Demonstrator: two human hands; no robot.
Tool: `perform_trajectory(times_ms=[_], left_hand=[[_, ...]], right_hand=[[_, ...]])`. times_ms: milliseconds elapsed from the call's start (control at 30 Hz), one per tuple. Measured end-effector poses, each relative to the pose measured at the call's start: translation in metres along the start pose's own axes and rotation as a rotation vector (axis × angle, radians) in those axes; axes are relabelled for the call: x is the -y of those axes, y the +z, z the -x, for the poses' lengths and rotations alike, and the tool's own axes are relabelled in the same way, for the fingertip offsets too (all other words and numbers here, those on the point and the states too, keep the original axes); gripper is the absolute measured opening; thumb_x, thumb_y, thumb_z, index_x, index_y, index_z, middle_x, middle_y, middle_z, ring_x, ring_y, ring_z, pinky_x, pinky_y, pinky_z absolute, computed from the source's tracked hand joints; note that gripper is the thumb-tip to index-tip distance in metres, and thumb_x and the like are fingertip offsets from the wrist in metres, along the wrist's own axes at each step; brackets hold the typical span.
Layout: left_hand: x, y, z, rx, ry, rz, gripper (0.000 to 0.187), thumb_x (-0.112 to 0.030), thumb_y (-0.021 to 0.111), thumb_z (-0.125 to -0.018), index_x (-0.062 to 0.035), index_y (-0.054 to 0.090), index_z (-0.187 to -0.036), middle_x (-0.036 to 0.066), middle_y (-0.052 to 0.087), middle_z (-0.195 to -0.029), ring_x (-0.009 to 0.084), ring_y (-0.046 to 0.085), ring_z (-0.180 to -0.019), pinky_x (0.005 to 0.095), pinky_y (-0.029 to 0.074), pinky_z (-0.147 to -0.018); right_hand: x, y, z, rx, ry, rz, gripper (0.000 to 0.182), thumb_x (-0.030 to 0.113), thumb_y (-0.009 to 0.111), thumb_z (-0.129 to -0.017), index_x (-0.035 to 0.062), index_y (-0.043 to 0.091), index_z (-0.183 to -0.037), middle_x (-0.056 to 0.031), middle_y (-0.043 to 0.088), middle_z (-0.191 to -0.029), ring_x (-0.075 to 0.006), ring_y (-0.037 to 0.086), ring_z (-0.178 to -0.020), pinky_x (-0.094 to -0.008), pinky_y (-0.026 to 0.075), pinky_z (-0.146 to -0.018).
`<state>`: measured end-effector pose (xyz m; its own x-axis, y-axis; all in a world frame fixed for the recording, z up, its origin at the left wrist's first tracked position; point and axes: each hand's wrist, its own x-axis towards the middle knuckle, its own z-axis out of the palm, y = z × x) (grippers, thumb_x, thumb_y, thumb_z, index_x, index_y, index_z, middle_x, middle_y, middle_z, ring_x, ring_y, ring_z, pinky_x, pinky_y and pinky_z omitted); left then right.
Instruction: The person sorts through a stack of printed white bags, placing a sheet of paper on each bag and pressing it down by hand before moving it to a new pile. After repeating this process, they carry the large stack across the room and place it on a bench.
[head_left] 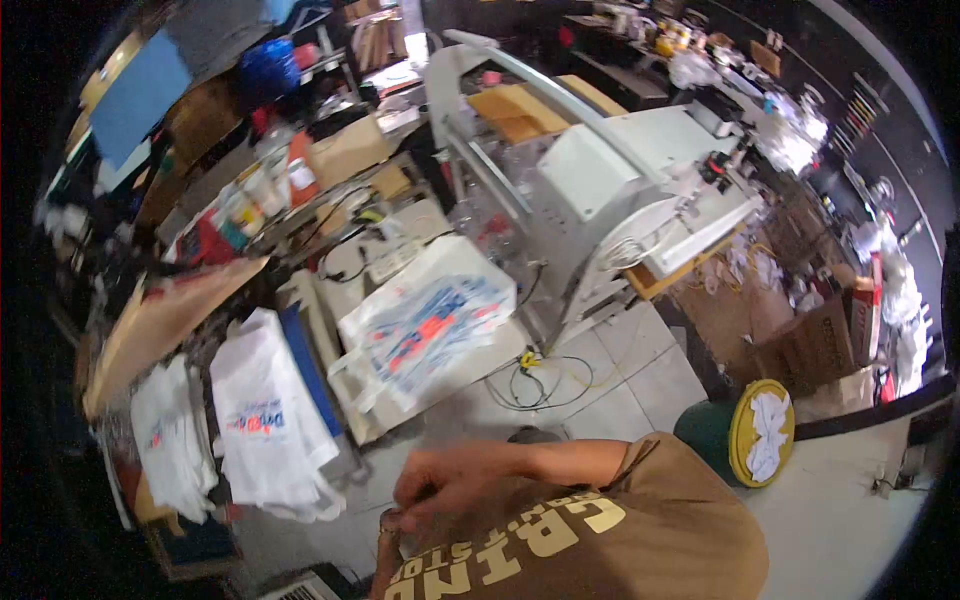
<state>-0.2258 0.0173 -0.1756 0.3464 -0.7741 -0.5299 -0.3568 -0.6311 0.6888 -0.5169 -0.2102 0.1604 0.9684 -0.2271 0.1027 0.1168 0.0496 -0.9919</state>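
Just above the brown shirt's lettering, my right hand (445, 483) is blurred, with its fingers curled inward; anything inside them is hidden. Close below it, a small part of my left hand (389, 522) shows at the shirt's edge, its fingers not clearly visible. A white printed bag (430, 318) lies spread on the pale tabletop ahead, nearest to my right hand. To the left, a stack of white printed bags (262, 400) and another stack (170, 432) hang over an edge, apart from both hands.
A large grey-white machine (580, 185) stands ahead. Loose cables (540, 384) lie on the tiled floor. At the right are a green bin with a yellow rim (742, 440) and cardboard boxes (815, 350). A tan panel (165, 320) leans at the left.
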Motion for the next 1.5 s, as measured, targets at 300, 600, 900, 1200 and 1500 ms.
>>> perform_trajectory(times_ms=[300,600,900,1200,1500], left_hand=[[-0.174,0.093,-0.099,0.392,0.276,-0.124,0.033,-0.033,0.067,-0.093,-0.0071,0.062,-0.112,0.012,0.07,-0.095,0.0249,0.067,-0.078,0.0396,0.053,-0.069],[-0.306,0.197,-0.156,0.9,0.545,-0.358,0.036,-0.034,0.066,-0.093,-0.0071,0.062,-0.117,0.012,0.071,-0.097,0.0255,0.069,-0.08,0.0392,0.054,-0.071],[-0.419,0.374,-0.134,1.119,0.657,-0.492,0.039,-0.034,0.066,-0.094,-0.0072,0.062,-0.121,0.013,0.072,-0.1,0.0261,0.07,-0.083,0.0388,0.055,-0.073],[-0.593,0.581,-0.049,1.294,0.927,-0.484,0.04,-0.038,0.066,-0.094,-0.0057,0.063,-0.117,0.015,0.069,-0.102,0.0287,0.069,-0.087,0.0403,0.054,-0.076],[-0.736,0.71,-0.006,1.449,1.122,-0.51,0.048,-0.042,0.066,-0.092,-0.0036,0.061,-0.12,0.019,0.066,-0.112,0.0339,0.066,-0.099,0.0432,0.052,-0.085]], right_hand=[[0.14,-0.087,0.079,0.013,-0.943,0.033,0.058,0.058,0.071,-0.085,0.0005,0.063,-0.082,-0.0087,0.052,-0.065,-0.0237,0.055,-0.057,-0.0345,0.042,-0.05],[0.158,-0.11,0.139,-0.233,-0.838,0.074,0.071,0.069,0.07,-0.08,-0.0009,0.062,-0.078,-0.0067,0.049,-0.063,-0.0251,0.054,-0.053,-0.0353,0.038,-0.046],[0.158,-0.175,0.276,-0.333,-1.045,0.293,0.069,0.066,0.067,-0.084,-0.0029,0.069,-0.091,-0.0126,0.057,-0.069,-0.0311,0.057,-0.056,-0.04,0.041,-0.049],[0.165,-0.26,0.54,-0.967,-0.422,0.356,0.049,0.04,0.057,-0.097,-0.0034,0.056,-0.076,-0.0183,0.049,-0.068,-0.0352,0.053,-0.064,-0.0449,0.039,-0.061],[0.062,-0.294,0.7,-1.377,0.373,0.482,0.014,0.011,0.066,-0.091,0.0004,0.067,-0.101,-0.0181,0.069,-0.095,-0.0334,0.067,-0.087,-0.0403,0.052,-0.075]])
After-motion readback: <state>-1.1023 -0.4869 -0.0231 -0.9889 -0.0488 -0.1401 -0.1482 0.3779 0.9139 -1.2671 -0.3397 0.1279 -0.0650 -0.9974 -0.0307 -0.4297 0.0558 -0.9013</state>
